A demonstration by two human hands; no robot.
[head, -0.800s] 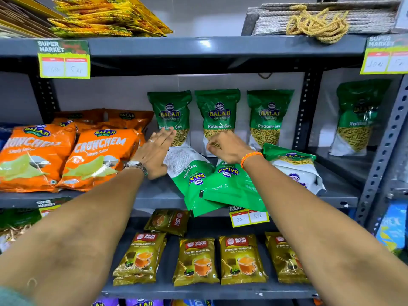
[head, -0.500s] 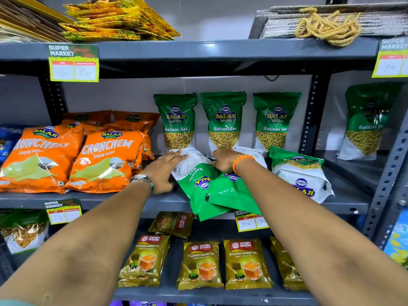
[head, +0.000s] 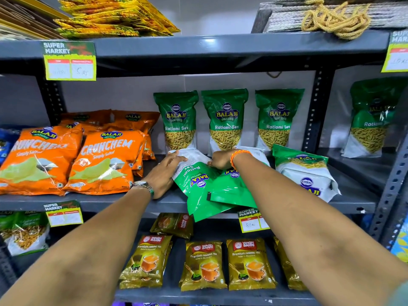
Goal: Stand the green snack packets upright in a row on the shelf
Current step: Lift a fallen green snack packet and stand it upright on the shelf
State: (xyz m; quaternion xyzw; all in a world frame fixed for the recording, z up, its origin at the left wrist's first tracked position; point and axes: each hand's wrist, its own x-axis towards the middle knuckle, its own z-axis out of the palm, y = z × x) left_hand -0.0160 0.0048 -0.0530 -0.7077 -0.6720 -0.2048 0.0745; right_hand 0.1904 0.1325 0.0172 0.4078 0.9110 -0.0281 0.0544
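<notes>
Both hands are gripping one fallen green packet (head: pixel 194 175) at centre frame: the left hand (head: pixel 164 173) is lying spread along its left edge, the right hand (head: pixel 220 161) is curling its fingers over the far right corner, apparently to tip it upright. It is lying upside down on the shelf (head: pixel 353 204), overlapping a second flat packet (head: pixel 231 191) and overhanging the front lip. Right of centre, a third (head: pixel 306 173) is slumping. Behind, three standing packets (head: pixel 225 120) are forming the row against the wall.
</notes>
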